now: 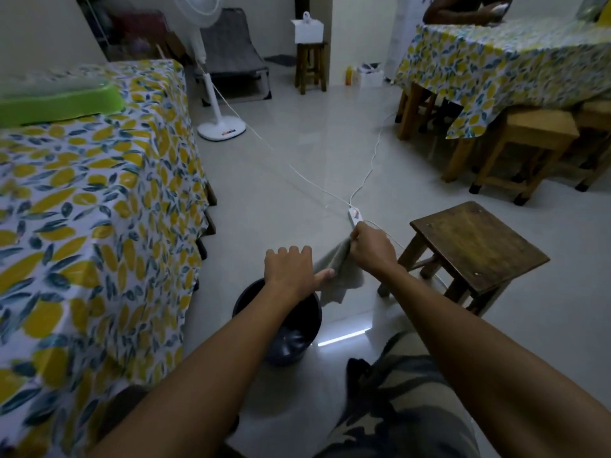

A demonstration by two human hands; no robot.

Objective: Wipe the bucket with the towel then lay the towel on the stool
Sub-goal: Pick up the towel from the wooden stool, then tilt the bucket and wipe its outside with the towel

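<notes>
A small dark bucket (291, 338) stands on the pale floor just in front of me. A grey towel (344, 276) hangs in the air above the bucket's right rim. My right hand (372, 247) pinches the towel's upper corner. My left hand (291, 271) is over the bucket's far rim, its thumb touching the towel's left edge and its fingers curled downward. The dark wooden stool (476, 246) stands to the right of my right hand, with nothing on its seat.
A table with a lemon-print cloth (92, 200) fills the left side, a green tray (59, 100) on it. A white power strip (353, 215) and cords cross the floor beyond my hands. A standing fan (220, 127), more stools (529, 143) and a second covered table (509, 57) lie farther off.
</notes>
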